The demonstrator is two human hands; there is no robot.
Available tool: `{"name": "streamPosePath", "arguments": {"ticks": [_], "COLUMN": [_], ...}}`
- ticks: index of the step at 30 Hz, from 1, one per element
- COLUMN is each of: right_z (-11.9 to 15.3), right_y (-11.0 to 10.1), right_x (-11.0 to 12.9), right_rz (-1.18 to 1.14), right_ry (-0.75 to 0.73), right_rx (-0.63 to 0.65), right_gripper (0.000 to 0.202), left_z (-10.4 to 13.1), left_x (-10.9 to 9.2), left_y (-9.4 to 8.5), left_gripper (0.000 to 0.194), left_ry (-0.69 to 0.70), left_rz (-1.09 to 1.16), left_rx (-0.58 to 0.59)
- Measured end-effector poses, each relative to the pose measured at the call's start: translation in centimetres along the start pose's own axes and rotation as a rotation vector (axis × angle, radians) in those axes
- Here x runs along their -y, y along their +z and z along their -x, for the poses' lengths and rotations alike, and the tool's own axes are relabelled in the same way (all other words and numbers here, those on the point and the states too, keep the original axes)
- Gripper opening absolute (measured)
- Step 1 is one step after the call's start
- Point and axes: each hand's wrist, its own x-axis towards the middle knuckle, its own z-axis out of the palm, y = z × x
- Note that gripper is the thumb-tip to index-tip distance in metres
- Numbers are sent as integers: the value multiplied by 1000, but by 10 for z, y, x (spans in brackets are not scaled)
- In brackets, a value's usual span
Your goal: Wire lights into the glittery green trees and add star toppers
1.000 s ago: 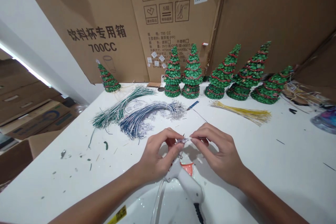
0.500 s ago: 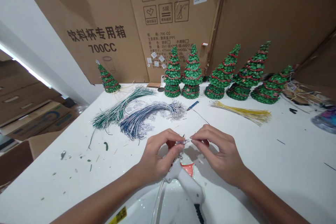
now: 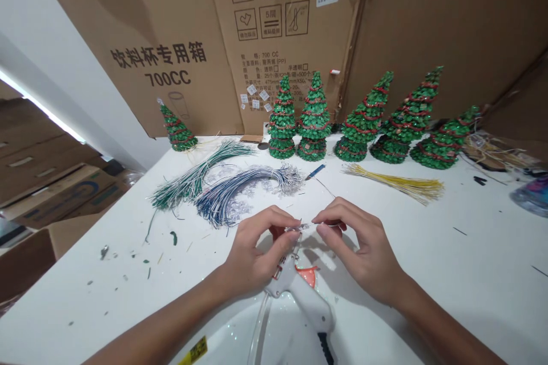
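My left hand point(image 3: 261, 248) pinches a small clear, glittery piece point(image 3: 298, 228) between thumb and index finger. Facing it, my right hand point(image 3: 359, 239) is closed on a thin wire point(image 3: 319, 224), whose tip points at the clear piece. Under both hands lies a white glue gun point(image 3: 299, 293) with an orange trigger point(image 3: 307, 275). Beyond my left hand rest a bundle of blue and white wires point(image 3: 226, 194) and a bundle of green wires point(image 3: 192, 174). Yellow wires point(image 3: 398, 182) lie beyond my right hand.
Several green trees with red garlands point(image 3: 314, 120) stand along the back of the white table point(image 3: 141, 308), before large cardboard boxes point(image 3: 171, 23). A blue-handled tool point(image 3: 315, 171) lies near the middle. Scraps are scattered at the left; an open box point(image 3: 25, 256) is beside the table.
My right hand's fingers have shifted slightly up and away from my left hand, and more of the wire shows between them. The left hand has barely moved.
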Motion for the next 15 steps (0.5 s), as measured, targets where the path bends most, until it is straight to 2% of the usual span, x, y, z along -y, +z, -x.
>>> {"name": "streamPosePath", "arguments": {"ticks": [9,15], "right_z": [-2,-2], "right_y": [-3,-4], "right_x": [-1,1], "right_rz": [-101,-138], "right_ry": [126,160], "right_rx": [60,86], "right_gripper": [18,20], "left_z": [4,4], "left_x": [3,5], "left_y": [2,1], "left_gripper": [17,19], "left_ry": [73,100], "left_rz": [-10,-5], "left_rx": [21,41]}}
